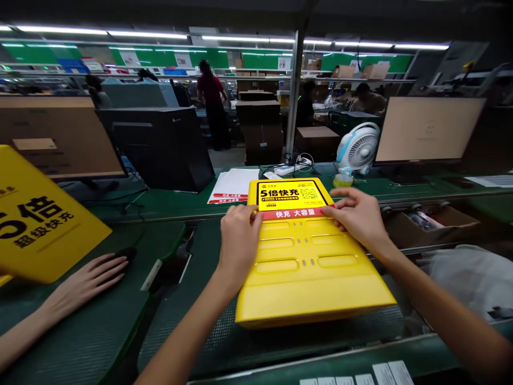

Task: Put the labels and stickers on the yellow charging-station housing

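Note:
A yellow plastic panel (308, 267) with slot-shaped recesses lies flat on the green conveyor belt in front of me. At its far end sits a yellow and black printed label (290, 195) with a red strip (294, 213) below it. My left hand (239, 240) rests on the panel's left side, with its fingertips pressing the left end of the red strip. Fingers of my right hand (358, 216) press the strip's right end. Neither hand grips anything.
A co-worker's hand (86, 283) lies flat on the green mat at left, under a tilted yellow panel (36, 219). A stack of label sheets (232, 187), a small fan (358, 147), monitors (427, 131) and cardboard boxes (435, 222) line the far bench. Other people work behind.

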The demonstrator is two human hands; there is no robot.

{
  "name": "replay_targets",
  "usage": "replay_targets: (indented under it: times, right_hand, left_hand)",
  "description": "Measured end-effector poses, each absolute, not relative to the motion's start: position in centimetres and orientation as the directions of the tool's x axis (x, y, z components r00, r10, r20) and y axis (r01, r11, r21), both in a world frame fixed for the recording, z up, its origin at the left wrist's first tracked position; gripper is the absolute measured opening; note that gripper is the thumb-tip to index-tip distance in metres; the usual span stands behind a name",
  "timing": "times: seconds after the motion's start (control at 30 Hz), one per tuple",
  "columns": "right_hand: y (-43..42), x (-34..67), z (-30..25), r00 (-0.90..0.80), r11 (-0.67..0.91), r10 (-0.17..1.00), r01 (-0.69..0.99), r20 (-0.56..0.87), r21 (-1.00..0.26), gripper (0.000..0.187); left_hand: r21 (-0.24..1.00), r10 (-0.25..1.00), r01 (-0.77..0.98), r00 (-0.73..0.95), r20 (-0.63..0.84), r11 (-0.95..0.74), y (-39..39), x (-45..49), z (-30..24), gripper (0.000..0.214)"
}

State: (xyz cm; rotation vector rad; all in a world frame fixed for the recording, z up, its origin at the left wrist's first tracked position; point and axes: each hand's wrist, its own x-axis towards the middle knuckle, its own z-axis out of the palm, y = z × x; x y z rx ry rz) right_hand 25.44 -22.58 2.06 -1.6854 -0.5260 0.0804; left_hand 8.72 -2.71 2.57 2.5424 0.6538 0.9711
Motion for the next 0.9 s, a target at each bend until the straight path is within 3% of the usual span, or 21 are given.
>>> replay_targets:
  times: [0.3, 0.9]
  right_hand:
    - [-22.83, 25.74, 1.21, 0.86, -0.162, 0.374, 0.429, 0.347, -0.889, 0.059]
    - [-22.72, 25.81, 0.95, 0.85, -0.193, 0.363, 0.47, 0.383, -0.861, 0.057]
  left_hand:
    - [0.307, 0.401, 0.263, 0.684, 0.609, -0.915, -2.84, 8.87, 2.69, 0.025]
    - [0.263, 0.367, 0.257, 0.693, 0.62, -0.93, -2.78, 8.9, 2.48, 0.023]
